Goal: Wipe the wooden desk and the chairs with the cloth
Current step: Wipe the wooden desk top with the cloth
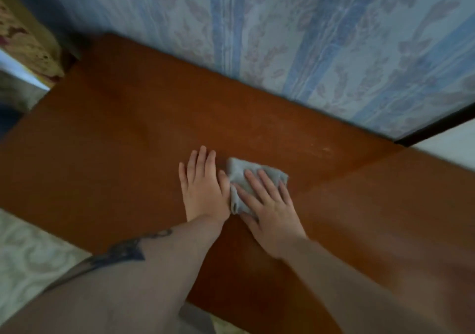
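Right hand [267, 202] presses flat, fingers spread, on the grey cloth [253, 179] at frame centre to wipe the wooden desk [115, 153]; left hand [203, 182], spread flat just beside it, probably steadies the person.

The right hand [267, 205] lies over the near half of the cloth [246, 179], so that part and the bench [115, 133] under it are hidden. The left hand [203, 182] hides the wood beneath its palm. Both forearms run out of the bottom edge, the left with a dark tattoo [123, 251] too blurred to read. The bench is cut off at the right edge and at the bottom. The wallpaper [308, 37] pattern is smeared and indistinct. At the upper left a patterned object [28, 43] is cut by the edge and cannot be identified. A dark strip [437, 125] at the right is unclear.
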A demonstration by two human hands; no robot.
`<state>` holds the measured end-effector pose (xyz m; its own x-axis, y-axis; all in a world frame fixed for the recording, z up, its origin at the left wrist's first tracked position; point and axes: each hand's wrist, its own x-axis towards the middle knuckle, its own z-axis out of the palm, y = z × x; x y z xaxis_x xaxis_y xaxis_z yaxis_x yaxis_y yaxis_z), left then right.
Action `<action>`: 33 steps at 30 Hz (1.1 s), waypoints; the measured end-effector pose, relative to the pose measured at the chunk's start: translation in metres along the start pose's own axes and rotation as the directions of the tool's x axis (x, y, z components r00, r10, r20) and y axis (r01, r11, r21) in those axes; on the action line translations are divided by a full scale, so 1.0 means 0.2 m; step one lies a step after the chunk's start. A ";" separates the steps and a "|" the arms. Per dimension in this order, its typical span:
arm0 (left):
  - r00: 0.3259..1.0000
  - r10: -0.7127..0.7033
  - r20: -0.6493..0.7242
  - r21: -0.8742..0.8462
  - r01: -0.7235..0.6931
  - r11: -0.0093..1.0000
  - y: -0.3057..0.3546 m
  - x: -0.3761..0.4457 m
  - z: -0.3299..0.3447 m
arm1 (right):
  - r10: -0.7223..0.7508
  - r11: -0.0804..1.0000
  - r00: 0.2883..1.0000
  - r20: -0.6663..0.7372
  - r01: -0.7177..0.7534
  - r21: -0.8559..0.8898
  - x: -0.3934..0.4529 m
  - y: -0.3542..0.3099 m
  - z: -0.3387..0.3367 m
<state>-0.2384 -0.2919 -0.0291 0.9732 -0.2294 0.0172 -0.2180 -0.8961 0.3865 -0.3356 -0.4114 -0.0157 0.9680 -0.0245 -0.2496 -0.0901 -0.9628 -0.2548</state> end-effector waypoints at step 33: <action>0.966 -0.065 0.251 0.221 0.009 0.975 0.05 0.02 -0.05 | 0.200 0.978 0.948 -0.250 -0.178 0.106 0.65 0.13 -0.06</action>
<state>-0.2364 -0.2980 -0.0154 0.9358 -0.2583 -0.2401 -0.2205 -0.9599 0.1734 -0.2094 -0.4435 -0.0439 0.9577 -0.2826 -0.0542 -0.2854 -0.9091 -0.3035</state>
